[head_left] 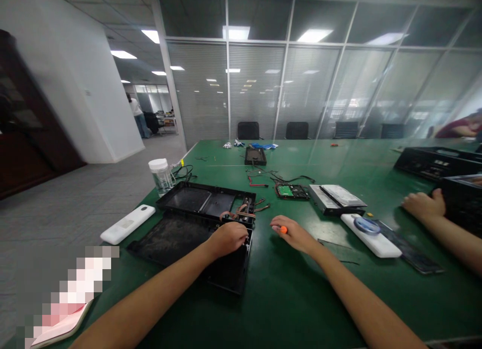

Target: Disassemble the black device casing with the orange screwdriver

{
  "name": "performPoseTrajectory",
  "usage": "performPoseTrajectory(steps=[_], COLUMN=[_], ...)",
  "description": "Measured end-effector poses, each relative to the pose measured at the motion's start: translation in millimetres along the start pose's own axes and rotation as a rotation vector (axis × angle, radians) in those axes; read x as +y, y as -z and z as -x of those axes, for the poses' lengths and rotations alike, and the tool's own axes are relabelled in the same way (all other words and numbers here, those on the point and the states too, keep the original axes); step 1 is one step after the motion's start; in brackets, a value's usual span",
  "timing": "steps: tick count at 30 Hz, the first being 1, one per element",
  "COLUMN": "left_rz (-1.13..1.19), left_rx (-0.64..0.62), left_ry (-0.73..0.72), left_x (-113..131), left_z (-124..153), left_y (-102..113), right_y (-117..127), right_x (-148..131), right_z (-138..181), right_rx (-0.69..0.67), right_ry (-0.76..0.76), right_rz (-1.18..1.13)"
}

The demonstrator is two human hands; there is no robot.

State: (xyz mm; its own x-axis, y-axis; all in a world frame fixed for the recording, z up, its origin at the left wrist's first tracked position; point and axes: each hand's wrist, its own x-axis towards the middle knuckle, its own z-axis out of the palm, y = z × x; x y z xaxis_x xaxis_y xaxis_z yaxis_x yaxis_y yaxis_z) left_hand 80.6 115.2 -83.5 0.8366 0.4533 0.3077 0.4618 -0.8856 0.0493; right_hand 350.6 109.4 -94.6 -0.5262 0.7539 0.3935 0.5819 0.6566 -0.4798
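Observation:
My left hand (229,237) is closed in a pinch at the right edge of an opened black plastic casing (161,236). Whatever lies between its fingertips is too small to make out. Striped wires (237,214) come out of the casing's far half (188,201), just beyond that hand. To the right, over the green table, my right hand (295,233) is curled around a small tool with an orange end (283,230); the rest of the tool is hidden in the fist. Nearby lie a green circuit board in a black frame (291,191) and a silver-and-black drive box (337,198).
A clear jar with white lid (160,176) and a white oblong device (128,223) stand left. Another white device (371,236) lies right, by a dark flat panel (414,251). Another person's hand (425,206) rests beside black boxes (437,163). Loose cables (293,179) lie farther back.

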Motion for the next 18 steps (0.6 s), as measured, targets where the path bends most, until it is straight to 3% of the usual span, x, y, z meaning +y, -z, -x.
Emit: performPoseTrajectory(steps=[13, 18], left_rz=[0.071, 0.136], left_rx=[-0.038, -0.039], left_ry=[-0.013, -0.025], left_x=[2.2, -0.4], left_z=[0.0, -0.9], left_y=[-1.6, -1.6], right_y=[1.6, 0.0], right_x=[-1.2, 1.2], right_z=[-0.7, -0.1], right_rx=[0.009, 0.122], right_ry=[-0.019, -0.264], right_rz=[-0.001, -0.015])
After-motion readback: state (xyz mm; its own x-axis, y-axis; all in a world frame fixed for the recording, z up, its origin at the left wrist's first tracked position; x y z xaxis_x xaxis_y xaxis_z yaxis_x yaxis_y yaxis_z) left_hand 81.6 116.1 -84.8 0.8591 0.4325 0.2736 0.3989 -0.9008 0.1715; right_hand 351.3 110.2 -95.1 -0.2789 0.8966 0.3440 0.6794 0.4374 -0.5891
